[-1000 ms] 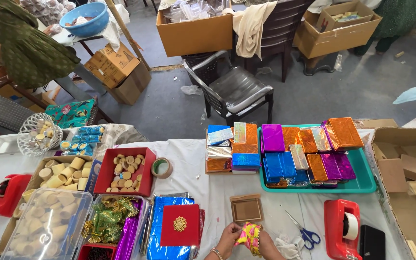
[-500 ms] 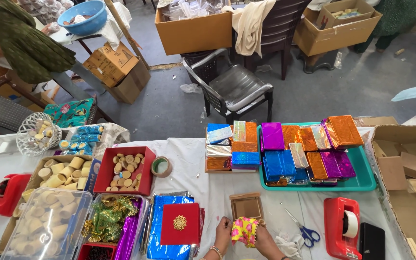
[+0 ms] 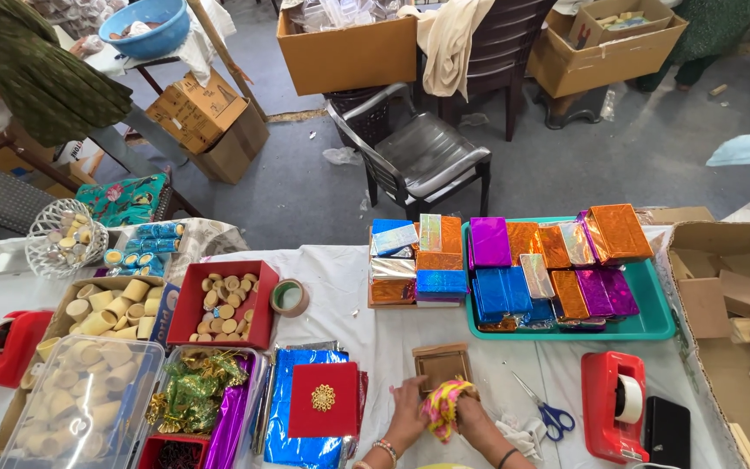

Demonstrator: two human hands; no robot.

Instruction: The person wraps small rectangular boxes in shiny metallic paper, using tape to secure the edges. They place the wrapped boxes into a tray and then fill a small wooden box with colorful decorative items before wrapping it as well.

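Both hands lower since half a second ago, bundle pulled slightly toward me.
I see left hand and right hand pinching the pink-and-yellow fabric bundle between them, at the white-clothed bench's near edge, just below the small brown cardboard box; blue-handled scissors lie right.

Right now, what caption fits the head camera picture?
Two hands, left hand and right hand, hold a pink-and-yellow cloth bundle beside a small brown cardboard box.
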